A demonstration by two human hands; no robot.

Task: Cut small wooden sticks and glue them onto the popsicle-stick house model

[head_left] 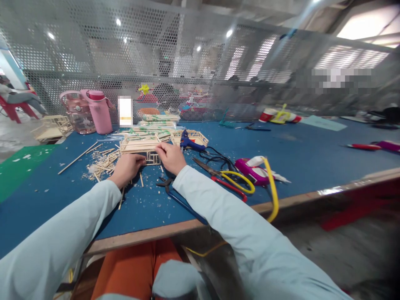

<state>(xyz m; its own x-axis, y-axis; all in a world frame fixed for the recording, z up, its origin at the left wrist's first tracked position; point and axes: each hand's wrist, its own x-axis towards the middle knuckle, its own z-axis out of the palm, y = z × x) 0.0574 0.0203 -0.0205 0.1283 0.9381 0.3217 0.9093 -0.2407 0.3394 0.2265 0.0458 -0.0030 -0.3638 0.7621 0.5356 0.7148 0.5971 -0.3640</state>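
Both my hands rest on the blue table [300, 158], gripping a small lattice piece of thin wooden sticks [152, 158] between them. My left hand [127, 167] is curled with its fingertips pinching the piece's left end. My right hand [170, 157] is closed on its right end. Just behind the piece lies a larger wooden stick frame [140, 143]. Loose sticks and wood scraps [104, 163] are scattered to the left of my left hand.
A blue glue gun [189, 143] with a black cord lies right of my hands. Red-and-yellow scissors [229, 180], a magenta tool [253, 170], blue pliers [175, 196], pink bottles [100, 111] and a mesh screen [200, 62] surround the spot. The wooden table edge [312, 198] is close.
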